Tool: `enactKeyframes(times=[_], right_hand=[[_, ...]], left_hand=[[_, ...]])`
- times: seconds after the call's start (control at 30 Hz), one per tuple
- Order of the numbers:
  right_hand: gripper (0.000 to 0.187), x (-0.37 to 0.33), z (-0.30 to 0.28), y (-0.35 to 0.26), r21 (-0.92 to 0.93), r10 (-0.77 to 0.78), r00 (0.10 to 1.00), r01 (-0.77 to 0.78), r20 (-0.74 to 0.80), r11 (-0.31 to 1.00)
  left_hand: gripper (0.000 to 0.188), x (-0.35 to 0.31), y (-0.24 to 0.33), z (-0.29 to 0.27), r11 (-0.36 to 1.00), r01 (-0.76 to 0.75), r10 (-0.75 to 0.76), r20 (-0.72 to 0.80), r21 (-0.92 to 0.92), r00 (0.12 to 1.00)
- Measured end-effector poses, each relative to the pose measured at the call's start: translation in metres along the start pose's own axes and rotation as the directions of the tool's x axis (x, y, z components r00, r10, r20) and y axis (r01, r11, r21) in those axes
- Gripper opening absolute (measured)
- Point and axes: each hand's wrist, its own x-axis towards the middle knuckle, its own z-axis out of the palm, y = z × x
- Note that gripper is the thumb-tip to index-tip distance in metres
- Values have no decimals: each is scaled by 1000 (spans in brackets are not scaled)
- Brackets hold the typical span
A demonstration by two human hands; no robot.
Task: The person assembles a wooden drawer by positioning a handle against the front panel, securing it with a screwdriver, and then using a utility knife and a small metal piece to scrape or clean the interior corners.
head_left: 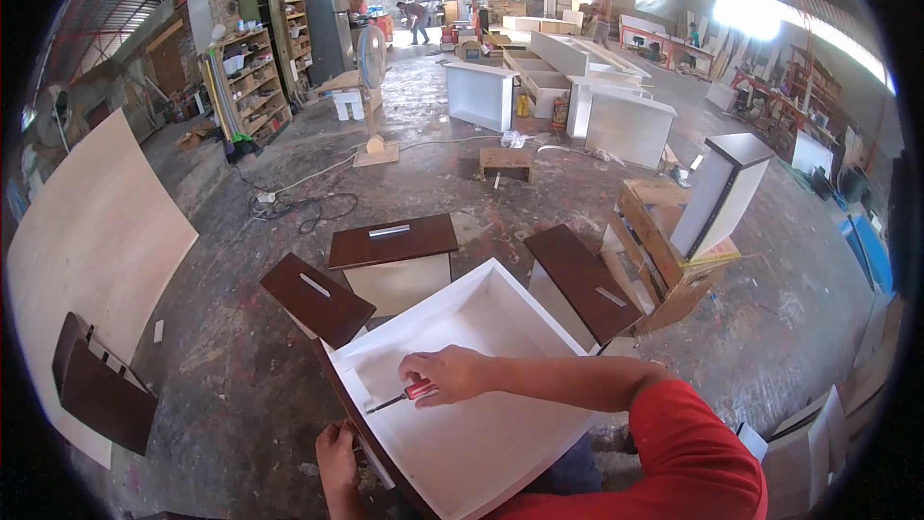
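Your two hands are apart, one on either side of the dark brown front panel (pixel 343 400) of a white drawer (pixel 481 448), which lies open side up directly before you. Your right hand (pixel 450 376), inside the drawer, is closed around the red handle of a screwdriver (pixel 420 390); its shaft points left to the panel's inner side, though whether the tip sits in a screw cannot be told. Your left hand (pixel 337 462) is at the panel's outer side with fingers bent; whether it grips anything cannot be told. Beyond the drawer, three brown-fronted drawers rest on the floor (pixel 221 366), each front bearing a silver pull (pixel 389 230). To the right, a narrow white drawer (pixel 705 197) stands on a wooden crate (pixel 643 243).
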Motion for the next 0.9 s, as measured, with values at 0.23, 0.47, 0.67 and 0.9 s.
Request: enactKeyframes(times=[0.23,0.47,0.67,0.9], right_hand=[[37,2,18,9,-142,-108,994,109,13,984],[28,3,5,12,-62,-101,992,106,72,992],[44,5,-3,0,15,123,990,-125,71,992],[30,4,3,-4,-71,-20,1000,20,-3,997]], left_hand=[[31,-16,16,4,1000,13,-13,-6,-7,1000],[37,-17,24,8,989,52,-49,-27,137,998],[42,-11,28,9,996,41,-37,-54,85,998],[39,-8,14,6,996,77,-75,34,-45,997]])
